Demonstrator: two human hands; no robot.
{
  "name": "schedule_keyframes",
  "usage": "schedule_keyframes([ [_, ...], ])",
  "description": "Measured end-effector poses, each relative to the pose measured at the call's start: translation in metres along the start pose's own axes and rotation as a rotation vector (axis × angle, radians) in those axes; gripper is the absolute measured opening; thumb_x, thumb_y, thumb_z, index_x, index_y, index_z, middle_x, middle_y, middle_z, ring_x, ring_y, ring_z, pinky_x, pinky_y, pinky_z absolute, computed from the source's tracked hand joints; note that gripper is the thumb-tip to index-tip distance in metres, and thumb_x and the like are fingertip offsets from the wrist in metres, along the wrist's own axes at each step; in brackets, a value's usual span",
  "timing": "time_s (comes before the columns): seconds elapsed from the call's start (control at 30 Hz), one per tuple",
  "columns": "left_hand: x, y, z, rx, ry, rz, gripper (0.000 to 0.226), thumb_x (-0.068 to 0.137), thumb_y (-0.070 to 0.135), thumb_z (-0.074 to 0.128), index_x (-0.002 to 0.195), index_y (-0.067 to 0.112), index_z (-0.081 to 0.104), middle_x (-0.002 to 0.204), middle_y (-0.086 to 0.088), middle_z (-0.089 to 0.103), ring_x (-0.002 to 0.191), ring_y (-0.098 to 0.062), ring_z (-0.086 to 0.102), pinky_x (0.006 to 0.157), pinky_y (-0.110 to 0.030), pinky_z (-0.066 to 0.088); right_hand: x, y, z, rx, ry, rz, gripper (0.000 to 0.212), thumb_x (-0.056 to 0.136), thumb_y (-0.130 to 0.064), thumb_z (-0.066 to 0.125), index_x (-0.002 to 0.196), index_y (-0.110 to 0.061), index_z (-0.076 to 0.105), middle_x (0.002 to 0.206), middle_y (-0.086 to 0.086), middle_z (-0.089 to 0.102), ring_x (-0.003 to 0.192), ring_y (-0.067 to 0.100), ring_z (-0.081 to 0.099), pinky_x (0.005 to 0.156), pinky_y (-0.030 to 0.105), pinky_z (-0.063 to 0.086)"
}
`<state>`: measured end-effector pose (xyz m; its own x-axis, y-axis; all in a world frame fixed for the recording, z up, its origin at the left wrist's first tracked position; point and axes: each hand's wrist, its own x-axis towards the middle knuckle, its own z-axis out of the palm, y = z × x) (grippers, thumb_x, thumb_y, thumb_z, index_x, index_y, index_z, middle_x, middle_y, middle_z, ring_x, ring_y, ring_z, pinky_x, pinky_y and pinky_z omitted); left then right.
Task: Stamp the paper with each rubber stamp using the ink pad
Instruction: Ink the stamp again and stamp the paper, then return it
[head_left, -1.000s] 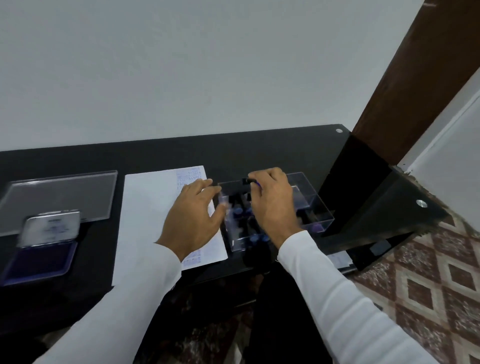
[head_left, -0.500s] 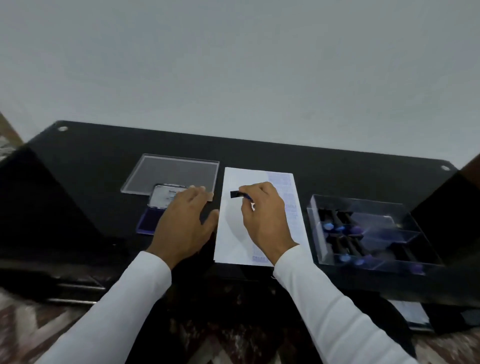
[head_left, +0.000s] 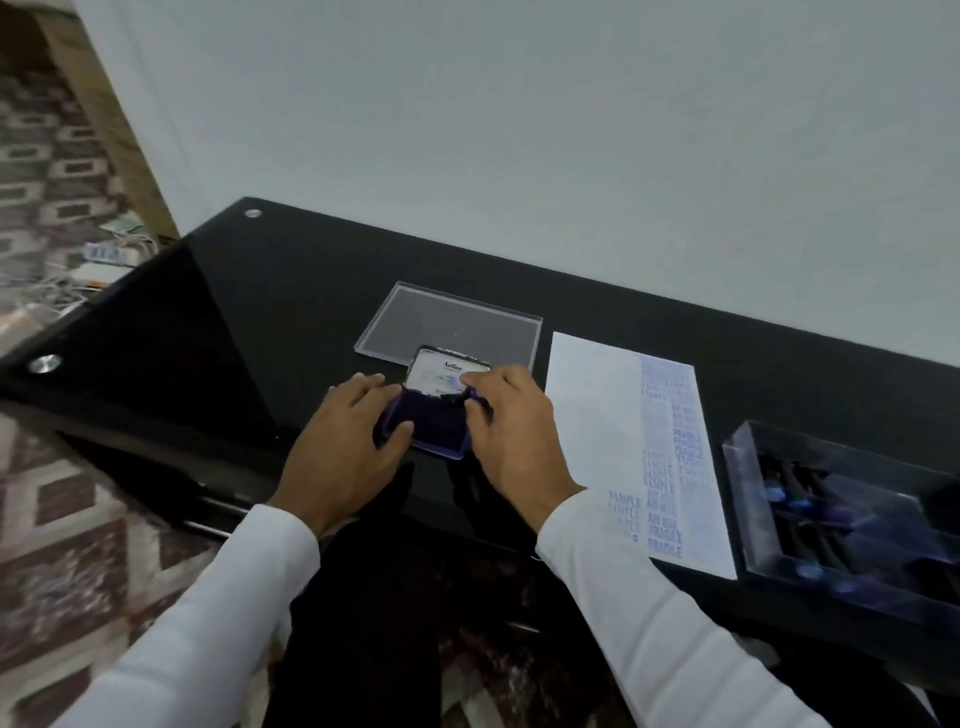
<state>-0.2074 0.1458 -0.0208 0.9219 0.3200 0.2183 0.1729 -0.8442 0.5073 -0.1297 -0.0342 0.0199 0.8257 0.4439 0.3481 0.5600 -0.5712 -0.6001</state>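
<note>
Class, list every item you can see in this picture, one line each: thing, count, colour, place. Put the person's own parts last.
Glossy black glass desk: one, black, against the pale wall.
Clear acrylic lid: one, transparent, flat on desk behind the ink pad.
Open purple ink pad: one, purple with white inner lid, between the hands.
Small black rubber stamp: one, black, on the pad under the right hand.
White paper sheet: one, white with blue stamped words, right of the pad.
Clear plastic stamp box: one, transparent, holding dark stamps, far right.
Left hand: one, steadying the pad's left edge.
Right hand: one, gripping the stamp.
</note>
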Motion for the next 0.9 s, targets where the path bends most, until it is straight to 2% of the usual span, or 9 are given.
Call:
schedule_keyframes([
  [0.1,-0.003,-0.014,0.001,0.002,-0.012,-0.009,0.055,0.095,0.043,0.063,0.143,0.019,0.055,0.153,-0.002,0.047,0.148,-0.021,0.032,0.12,-0.045,0.033,0.004,-0.011,0.003,-0.04,-0.073,0.008,0.031,0.097,-0.016,0.06,0.128,-0.016,0.062,0.121,0.003,0.058,0.11,0.016,0.055,0.096,0.024,0.047],
  [0.27,-0.003,-0.031,0.007,0.017,-0.015,0.022,0.057,0.094,0.044,0.065,0.143,0.018,0.055,0.153,-0.003,0.046,0.15,-0.021,0.03,0.123,-0.046,0.027,0.013,-0.019,0.004,-0.116,-0.136,-0.025,0.02,0.096,-0.016,0.061,0.115,-0.017,0.062,0.114,0.003,0.061,0.103,0.016,0.055,0.083,0.019,0.038],
  [0.5,-0.001,-0.038,0.015,0.042,-0.019,0.039,0.059,0.094,0.049,0.06,0.144,0.018,0.055,0.156,-0.004,0.044,0.151,-0.021,0.027,0.125,-0.045,0.018,0.021,-0.027,0.004,-0.176,-0.243,-0.033,0.026,0.099,-0.017,0.057,0.124,-0.014,0.064,0.122,0.006,0.062,0.114,0.018,0.055,0.09,0.016,0.035],
  [0.67,-0.001,-0.04,0.021,0.126,-0.014,0.046,0.058,0.094,0.053,0.056,0.143,0.02,0.056,0.155,-0.003,0.046,0.149,-0.021,0.03,0.125,-0.045,0.021,0.025,-0.029,0.007,-0.212,-0.314,-0.049,0.029,0.1,-0.02,0.055,0.128,-0.016,0.063,0.126,0.004,0.062,0.117,0.016,0.054,0.089,0.012,0.028],
  [0.8,-0.001,-0.041,0.022,0.15,-0.008,0.044,0.061,0.092,0.058,0.046,0.14,0.021,0.058,0.154,-0.003,0.047,0.148,-0.022,0.033,0.124,-0.045,0.023,0.025,-0.029,0.011,-0.224,-0.329,-0.061,0.029,0.1,-0.021,0.055,0.127,-0.016,0.064,0.125,0.005,0.063,0.115,0.016,0.055,0.089,0.014,0.031],
  [0.9,-0.002,-0.041,0.024,0.17,-0.002,0.046,0.061,0.093,0.058,0.046,0.14,0.022,0.057,0.154,-0.003,0.047,0.148,-0.021,0.033,0.125,-0.043,0.021,0.027,-0.029,0.013,-0.234,-0.355,-0.062,0.031,0.1,-0.022,0.055,0.13,-0.015,0.062,0.128,0.005,0.062,0.118,0.017,0.054,0.096,0.019,0.036],
])
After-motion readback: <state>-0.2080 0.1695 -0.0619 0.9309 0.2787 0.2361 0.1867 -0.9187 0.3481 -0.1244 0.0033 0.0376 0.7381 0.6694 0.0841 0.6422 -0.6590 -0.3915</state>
